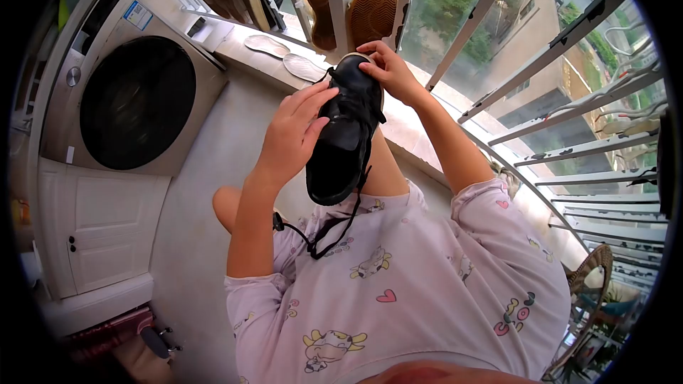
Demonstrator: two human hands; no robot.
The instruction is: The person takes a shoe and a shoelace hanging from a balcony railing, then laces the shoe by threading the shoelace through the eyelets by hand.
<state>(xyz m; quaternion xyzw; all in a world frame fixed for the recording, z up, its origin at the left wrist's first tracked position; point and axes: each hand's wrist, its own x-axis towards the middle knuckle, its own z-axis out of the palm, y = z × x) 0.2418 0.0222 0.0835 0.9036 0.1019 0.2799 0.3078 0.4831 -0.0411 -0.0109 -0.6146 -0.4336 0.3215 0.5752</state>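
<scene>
The black shoe (338,131) lies between the two hands, above the lap. The right hand (393,75) pinches its far end, thumb on top; the left hand (288,128) is loosely spread, fingertips against its near side. The shoe looks light, its glossy upper pliable but perhaps slippery, the sole likely stiffer. The sole edge by the right fingers seems the firmest hold; the loose lace (352,224), dangling below the hands, would swing.
</scene>
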